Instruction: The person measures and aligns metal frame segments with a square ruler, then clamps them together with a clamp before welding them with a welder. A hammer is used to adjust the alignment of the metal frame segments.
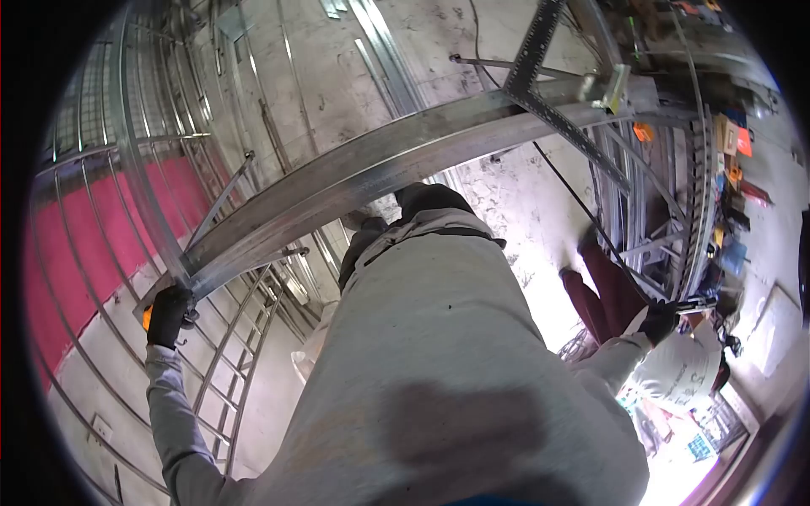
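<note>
A long steel beam (337, 181) crosses in front of my body, with a black framing square (574, 139) lying across its right part. My left hand (173, 318), in a black glove, is at the beam's left end, its fingers closed around a dark tool with an orange patch (147, 319). What kind of tool that is I cannot tell. Out to the right, my black-gloved right hand (658, 322) is closed at a slim silver metal tool (696, 305). A thin black cable (582, 207) runs from near the square toward this hand.
Steel bar grilles (80, 253) stand on the left before a pink and white wall. Metal profiles (388, 59) lie on the floor beyond the beam. Another person (679, 371) is at the right, near a rack (696, 202) and assorted tools.
</note>
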Demonstrator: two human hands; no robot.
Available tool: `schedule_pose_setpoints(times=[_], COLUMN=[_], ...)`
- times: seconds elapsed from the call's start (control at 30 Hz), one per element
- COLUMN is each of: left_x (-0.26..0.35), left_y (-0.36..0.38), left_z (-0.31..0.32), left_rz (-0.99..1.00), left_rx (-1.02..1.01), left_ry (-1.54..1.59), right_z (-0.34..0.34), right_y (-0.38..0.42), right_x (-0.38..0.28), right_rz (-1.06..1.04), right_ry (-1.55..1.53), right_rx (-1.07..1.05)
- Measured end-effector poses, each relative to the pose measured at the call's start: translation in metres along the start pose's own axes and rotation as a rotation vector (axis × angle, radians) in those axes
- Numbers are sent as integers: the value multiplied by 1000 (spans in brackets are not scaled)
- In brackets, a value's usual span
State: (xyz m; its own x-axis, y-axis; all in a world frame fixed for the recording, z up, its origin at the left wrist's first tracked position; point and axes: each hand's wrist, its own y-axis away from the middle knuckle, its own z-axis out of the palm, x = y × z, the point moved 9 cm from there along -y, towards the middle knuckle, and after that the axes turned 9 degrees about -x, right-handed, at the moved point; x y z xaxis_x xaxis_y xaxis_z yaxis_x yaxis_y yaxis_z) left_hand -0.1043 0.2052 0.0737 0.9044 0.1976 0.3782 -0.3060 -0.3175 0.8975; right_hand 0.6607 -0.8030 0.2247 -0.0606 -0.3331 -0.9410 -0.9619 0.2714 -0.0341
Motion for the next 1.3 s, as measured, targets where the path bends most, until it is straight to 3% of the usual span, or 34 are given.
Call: schedule_pose_setpoints(times=[0.07,0.1,0.13,0.2,0.37,0.43,0.5,0.53,0.63,0.67,0.7,0.77,0.93,0.97,1.0,1.03,1.13,1.2,1.3], left_x=[-3,-5,-2,-16,12,26,24,15,7,14,22,39,47,49,47,46,59,63,55], left_y=[1,-2,-6,-9,-7,1,1,-11,-20,-20,-13,2,-1,5,-10,-12,1,6,4], left_z=[-1,-4,-4,-5,-1,9,7,3,2,5,6,11,15,17,18,29,30,24,20], left_rz=[-28,-9,59,-2,126,173,145,194,236,387,348,274,232,201,379,687,674,568,218], left_rx=[37,38,21,31,9,18,22,27,34,23,35,68,11,18,49,212,85,58,27], left_ry=[69,59,-77,127,-16,-233,-177,-338,-421,-426,-354,-204,-481,-396,-874,-1354,-1118,-942,-779], right_z=[-22,-20,1,43,-22,2,32,42,79,92,105,143,283,322,364,407,539,599,643], right_y=[42,58,96,167,211,240,264,272,289,293,296,301,326,336,350,370,464,536,592], right_x=[-20,-35,-78,-166,-278,-329,-368,-383,-424,-437,-448,-468,-501,-502,-499,-495,-445,-383,-288], right_rz=[-53,-135,-307,-582,-898,-1063,-1191,-1235,-1323,-1343,-1360,-1365,-1201,-1118,-1013,-882,-116,179,-226], right_ry=[-128,-280,-128,59,-37,-40,-59,-81,-163,-197,-236,-326,-613,-678,-737,-804,-929,-791,-499], right_rx=[-39,-231,-121,102,13,35,38,30,-45,-83,-126,-247,-734,-869,-1017,-1174,-1645,-1750,-1778])
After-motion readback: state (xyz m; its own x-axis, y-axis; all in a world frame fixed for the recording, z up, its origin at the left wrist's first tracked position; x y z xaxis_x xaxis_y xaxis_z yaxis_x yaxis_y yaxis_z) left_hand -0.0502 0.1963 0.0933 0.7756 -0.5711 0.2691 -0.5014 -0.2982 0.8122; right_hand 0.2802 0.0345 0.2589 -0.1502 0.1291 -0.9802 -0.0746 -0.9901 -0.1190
